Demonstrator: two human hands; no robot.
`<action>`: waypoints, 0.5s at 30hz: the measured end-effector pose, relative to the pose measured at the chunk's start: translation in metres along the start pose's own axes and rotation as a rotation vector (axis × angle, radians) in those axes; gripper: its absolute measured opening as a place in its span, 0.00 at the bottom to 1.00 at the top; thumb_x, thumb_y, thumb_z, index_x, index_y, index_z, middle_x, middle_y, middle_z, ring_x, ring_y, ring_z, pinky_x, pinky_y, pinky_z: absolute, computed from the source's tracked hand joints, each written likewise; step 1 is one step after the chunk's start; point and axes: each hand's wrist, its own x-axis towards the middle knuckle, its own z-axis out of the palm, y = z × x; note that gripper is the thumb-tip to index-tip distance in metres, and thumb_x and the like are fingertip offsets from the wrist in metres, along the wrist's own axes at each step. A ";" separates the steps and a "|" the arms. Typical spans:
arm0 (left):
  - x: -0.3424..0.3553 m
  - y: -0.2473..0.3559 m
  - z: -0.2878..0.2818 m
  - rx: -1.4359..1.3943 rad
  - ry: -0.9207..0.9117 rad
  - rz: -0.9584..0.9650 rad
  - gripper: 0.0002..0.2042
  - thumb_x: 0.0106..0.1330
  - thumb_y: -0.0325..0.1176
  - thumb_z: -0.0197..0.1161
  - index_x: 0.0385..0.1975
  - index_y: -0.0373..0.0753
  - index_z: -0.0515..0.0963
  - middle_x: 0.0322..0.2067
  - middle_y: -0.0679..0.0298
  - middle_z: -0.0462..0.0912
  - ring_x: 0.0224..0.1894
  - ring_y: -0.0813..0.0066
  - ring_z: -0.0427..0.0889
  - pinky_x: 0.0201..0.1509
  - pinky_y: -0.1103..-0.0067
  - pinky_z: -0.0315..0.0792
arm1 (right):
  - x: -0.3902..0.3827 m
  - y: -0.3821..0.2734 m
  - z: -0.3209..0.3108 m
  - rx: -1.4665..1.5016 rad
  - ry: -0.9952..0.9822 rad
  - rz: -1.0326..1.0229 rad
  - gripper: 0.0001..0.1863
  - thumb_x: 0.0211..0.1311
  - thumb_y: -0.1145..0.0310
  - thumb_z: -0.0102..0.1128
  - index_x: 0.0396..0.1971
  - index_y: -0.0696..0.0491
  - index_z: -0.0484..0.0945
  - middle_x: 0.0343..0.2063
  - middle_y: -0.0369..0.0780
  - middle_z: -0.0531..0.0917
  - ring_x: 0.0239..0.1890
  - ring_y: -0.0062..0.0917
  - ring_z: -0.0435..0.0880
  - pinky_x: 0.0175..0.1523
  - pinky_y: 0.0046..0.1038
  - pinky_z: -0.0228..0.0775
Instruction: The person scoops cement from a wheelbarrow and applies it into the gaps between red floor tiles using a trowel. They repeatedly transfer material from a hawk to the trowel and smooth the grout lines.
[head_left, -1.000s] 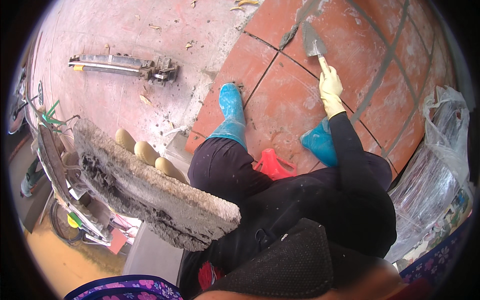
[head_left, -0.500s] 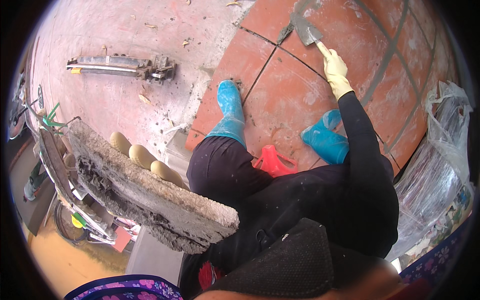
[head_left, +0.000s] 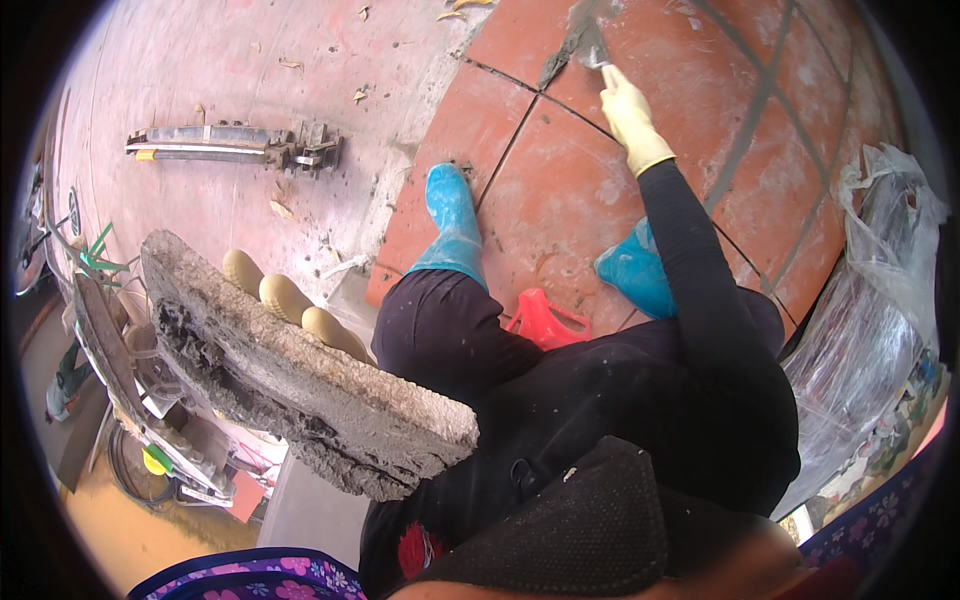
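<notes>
My right hand (head_left: 630, 115), in a pale yellow glove, is stretched far forward and shut on the handle of a small trowel (head_left: 592, 45). The blade lies on a grey mortar joint between red floor tiles (head_left: 560, 190). My left hand (head_left: 285, 298), also gloved, grips the far edge of a flat board (head_left: 300, 370) crusted with grey mortar; only three fingertips show over its rim. I am squatting, with blue rubber boots (head_left: 450, 215) on the tiles.
A long metal tile cutter (head_left: 235, 145) lies on the bare pink screed at the upper left. A red plastic object (head_left: 545, 320) sits between my boots. Clear plastic sheeting (head_left: 880, 300) bulges at the right. Tools and clutter crowd the left edge.
My right hand has slid the trowel farther away along the tile joint, with the arm stretching out. The left hand and mortar board have barely moved.
</notes>
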 end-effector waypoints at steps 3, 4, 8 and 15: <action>-0.002 0.002 -0.002 -0.011 -0.011 0.004 0.38 0.76 0.57 0.52 0.80 0.54 0.46 0.80 0.60 0.47 0.80 0.58 0.49 0.85 0.61 0.44 | -0.004 -0.018 0.016 -0.390 -0.129 0.108 0.35 0.68 0.67 0.48 0.76 0.43 0.59 0.51 0.55 0.84 0.54 0.50 0.84 0.59 0.46 0.75; -0.003 0.003 -0.002 -0.016 -0.011 0.005 0.38 0.76 0.57 0.52 0.80 0.54 0.46 0.80 0.60 0.47 0.80 0.58 0.49 0.85 0.61 0.44 | -0.007 -0.023 0.021 -0.334 -0.122 0.120 0.34 0.68 0.67 0.49 0.75 0.46 0.60 0.50 0.56 0.84 0.53 0.51 0.84 0.59 0.46 0.74; -0.007 0.007 -0.005 -0.037 -0.020 -0.004 0.38 0.76 0.57 0.52 0.80 0.54 0.46 0.80 0.60 0.47 0.80 0.58 0.49 0.85 0.61 0.44 | -0.027 -0.028 0.039 -0.208 -0.105 0.152 0.34 0.67 0.67 0.50 0.74 0.49 0.61 0.51 0.58 0.83 0.54 0.53 0.83 0.59 0.46 0.73; -0.017 0.011 -0.012 -0.069 -0.064 0.025 0.38 0.76 0.57 0.52 0.80 0.54 0.46 0.80 0.60 0.47 0.80 0.58 0.50 0.85 0.62 0.44 | -0.060 -0.018 0.063 0.115 -0.095 0.107 0.37 0.69 0.73 0.51 0.78 0.46 0.57 0.61 0.45 0.82 0.37 0.22 0.84 0.39 0.27 0.77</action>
